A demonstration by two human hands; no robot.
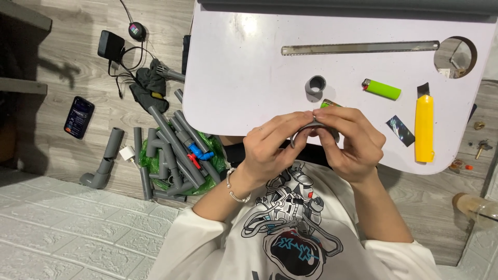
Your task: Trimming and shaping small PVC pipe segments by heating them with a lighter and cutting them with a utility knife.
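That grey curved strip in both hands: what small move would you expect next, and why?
Probably bending it a little tighter. Both the left hand and right hand pinch the ends of the grey curved strip, held over the table edge. It is arched but not closed, unlike the grey ring lying on the table.

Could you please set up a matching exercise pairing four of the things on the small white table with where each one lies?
Things:
1. long metal saw blade
2. green lighter
3. yellow utility knife
4. short grey pipe ring

Places:
A. near the table's right edge
B. along the far side
C. mid-table, just beyond the hands
D. between ring and knife

Pairs: 1-B, 2-D, 3-A, 4-C
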